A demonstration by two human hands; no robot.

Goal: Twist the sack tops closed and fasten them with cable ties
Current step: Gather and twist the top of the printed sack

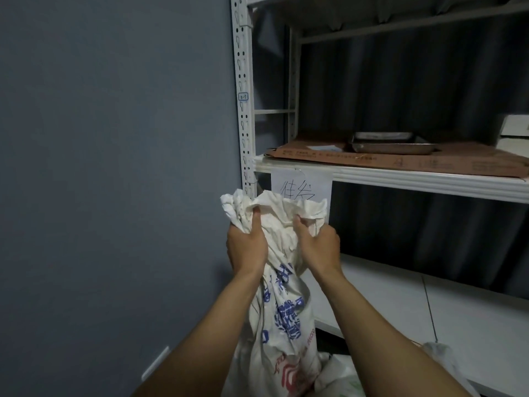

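Two hands bunch loose top of white woven sack with blue and red print (282,308), held upright beside white metal shelving rack (400,179). Left hand (246,245) and right hand (318,247) each clench handful of cloth. Risk: uneven gather leaves gaps; loosened grip lets neck spring open before tying. No cable tie visible. Sack base cut off; contents hidden; second pale sack (337,376) partly out of frame.

My left hand (246,245) is burying its fingers in the folds of the sack (283,305), and my right hand (317,247) is hiding its fingers likewise. The sack's bottom is running off the lower edge, its blue print is lying too crumpled to read, and its top is covering the lower part of the paper sign (300,181).
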